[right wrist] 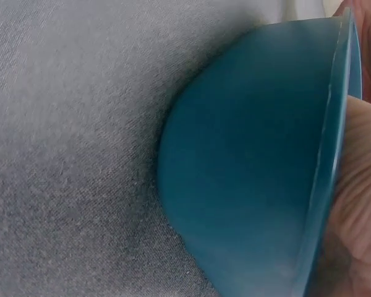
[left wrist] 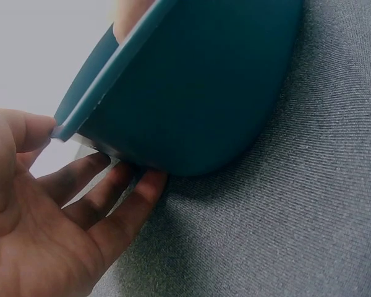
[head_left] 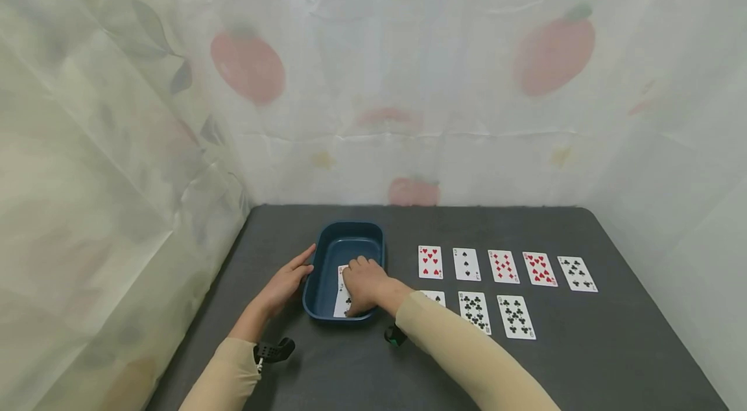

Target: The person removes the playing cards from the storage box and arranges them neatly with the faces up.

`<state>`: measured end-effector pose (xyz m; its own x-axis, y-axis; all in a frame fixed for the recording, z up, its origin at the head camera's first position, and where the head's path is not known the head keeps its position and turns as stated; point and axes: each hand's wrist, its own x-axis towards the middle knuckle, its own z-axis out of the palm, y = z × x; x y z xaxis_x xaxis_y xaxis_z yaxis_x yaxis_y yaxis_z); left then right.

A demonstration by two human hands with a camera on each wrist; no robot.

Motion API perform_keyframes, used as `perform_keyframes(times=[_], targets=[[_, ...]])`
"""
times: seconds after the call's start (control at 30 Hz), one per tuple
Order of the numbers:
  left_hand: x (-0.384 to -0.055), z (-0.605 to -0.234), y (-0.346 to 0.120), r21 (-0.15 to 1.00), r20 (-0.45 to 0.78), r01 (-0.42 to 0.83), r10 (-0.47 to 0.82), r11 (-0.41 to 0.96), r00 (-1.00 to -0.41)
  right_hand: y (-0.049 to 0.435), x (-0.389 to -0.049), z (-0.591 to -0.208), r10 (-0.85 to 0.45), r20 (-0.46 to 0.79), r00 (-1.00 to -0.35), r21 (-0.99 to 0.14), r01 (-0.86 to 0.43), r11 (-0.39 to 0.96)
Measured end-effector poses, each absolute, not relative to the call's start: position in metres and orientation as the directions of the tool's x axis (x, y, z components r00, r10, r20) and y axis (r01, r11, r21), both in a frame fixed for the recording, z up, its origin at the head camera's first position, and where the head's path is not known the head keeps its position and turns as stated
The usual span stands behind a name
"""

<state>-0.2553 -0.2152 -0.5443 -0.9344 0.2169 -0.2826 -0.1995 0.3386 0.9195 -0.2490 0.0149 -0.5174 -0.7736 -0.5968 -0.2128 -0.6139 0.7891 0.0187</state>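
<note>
A blue rectangular tray (head_left: 315, 307) stands on the dark table. My left hand (head_left: 284, 286) touches its left side; in the left wrist view the thumb is at the rim and the extended fingers lie against the outer wall. Inside the tray, my right hand (head_left: 364, 282) reaches over a white playing card (head_left: 341, 301) with black marks. Its thumb is by the card's near edge and its bent fingers are by the far edge, gripping it. The hand covers the card's right part. In the right wrist view, the tray wall (right wrist: 253, 154) hides the fingertips.
Right of the tray, face-up playing cards lie in two rows. The back row has several, including a red heart card (head_left: 430, 262). The front row includes a black club card (head_left: 516, 317); my right forearm partly covers this row. Patterned curtains (head_left: 408, 74) stand behind the table.
</note>
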Motion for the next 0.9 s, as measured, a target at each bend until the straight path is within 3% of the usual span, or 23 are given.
perform_keyframes(times=[0.4,0.9], targets=[[-0.2551,-0.5441,-0.2142,0.915,-0.285,-0.201,0.206,0.348,-0.936,0.0129,-0.2462,-0.5184,-0.542,-0.206,-0.815,0.013,-0.556,0.831],[-0.2548,-0.5436,-0.2147,0.918,-0.294,-0.213,0.211,0.336,-0.932,0.015,-0.247,-0.5151,-0.553,-0.23,-0.801,-0.048,-0.558,0.828]])
